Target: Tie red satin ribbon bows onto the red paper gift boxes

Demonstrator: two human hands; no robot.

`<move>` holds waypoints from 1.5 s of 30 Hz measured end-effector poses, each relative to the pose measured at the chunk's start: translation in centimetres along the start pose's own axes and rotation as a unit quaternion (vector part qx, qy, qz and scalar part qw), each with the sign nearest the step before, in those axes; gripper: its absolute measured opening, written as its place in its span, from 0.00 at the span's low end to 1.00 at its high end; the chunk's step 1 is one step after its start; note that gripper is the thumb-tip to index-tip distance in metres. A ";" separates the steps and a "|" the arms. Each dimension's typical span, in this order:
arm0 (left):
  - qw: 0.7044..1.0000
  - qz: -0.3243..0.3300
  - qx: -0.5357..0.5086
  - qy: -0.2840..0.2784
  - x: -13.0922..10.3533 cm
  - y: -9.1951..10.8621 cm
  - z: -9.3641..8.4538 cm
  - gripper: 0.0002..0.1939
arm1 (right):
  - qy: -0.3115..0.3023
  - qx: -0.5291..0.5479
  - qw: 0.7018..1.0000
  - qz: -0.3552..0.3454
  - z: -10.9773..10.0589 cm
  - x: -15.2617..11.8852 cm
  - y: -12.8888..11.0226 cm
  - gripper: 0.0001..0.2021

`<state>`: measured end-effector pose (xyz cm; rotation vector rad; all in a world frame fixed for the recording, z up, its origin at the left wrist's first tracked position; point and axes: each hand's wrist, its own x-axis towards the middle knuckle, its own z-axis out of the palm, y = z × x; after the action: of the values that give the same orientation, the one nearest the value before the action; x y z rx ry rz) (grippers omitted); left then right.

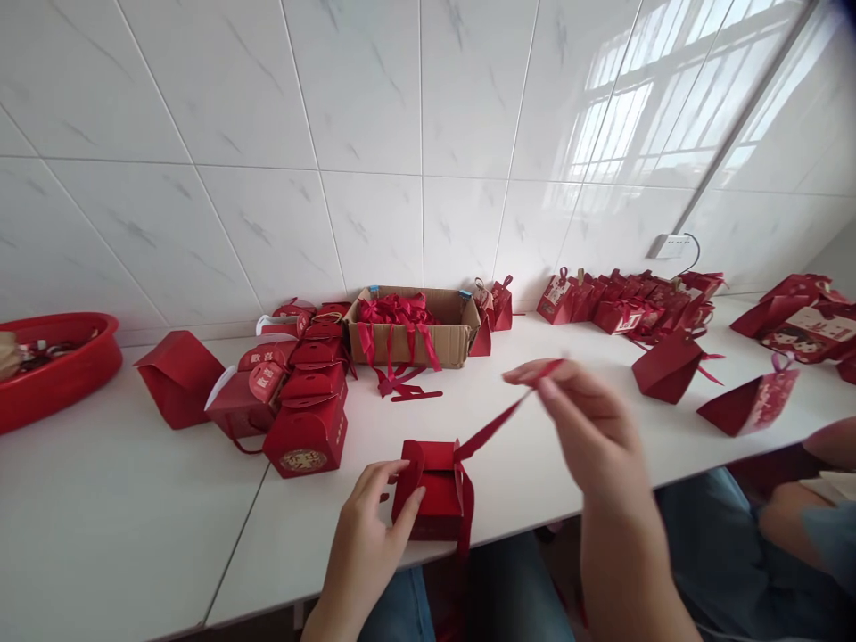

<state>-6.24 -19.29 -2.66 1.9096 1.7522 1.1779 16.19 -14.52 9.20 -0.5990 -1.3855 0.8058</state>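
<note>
A small red gift box [436, 506] stands at the table's front edge. My left hand [374, 526] grips its left side, thumb on the top and fingers at the back corner. From the box's right side a red ribbon [493, 430] runs up to my right hand [588, 428], which pinches its end between thumb and fingers. That hand is raised above the table and a little blurred. The ribbon's other end hangs down past the right side of the box, over the table edge.
A cardboard box [415, 343] full of red ribbons stands by the wall. Red gift boxes [308, 428] are grouped at left, beside a red basin [60, 366]. Several finished-looking boxes [621, 303] stand at right. Another person's arm [789, 526] shows at lower right.
</note>
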 end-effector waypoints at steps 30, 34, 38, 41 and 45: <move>0.964 -0.159 -0.200 0.069 0.6 -0.4 1.3 0.25 | -0.321 -0.248 0.898 0.170 6.3 -2.1 8.9 0.08; 0.966 -0.144 -0.210 0.051 0.6 -0.6 1.4 0.25 | -0.313 -0.252 0.904 0.146 6.4 -2.0 9.1 0.07; 0.966 -0.137 -0.214 0.043 0.8 -0.9 1.6 0.25 | -0.315 -0.251 0.903 0.148 6.3 -2.0 9.5 0.06; 0.967 -0.139 -0.210 0.034 0.9 -1.3 1.7 0.25 | -0.315 -0.248 0.903 0.154 6.2 -1.9 9.8 0.05; 0.964 -0.161 -0.207 0.040 1.4 -1.6 1.6 0.25 | -0.318 -0.239 0.903 0.161 5.8 -1.7 10.0 0.06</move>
<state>-6.30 -17.13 -4.30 1.3019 1.6161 1.3753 8.99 -10.27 0.99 -1.0214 -2.1567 0.9786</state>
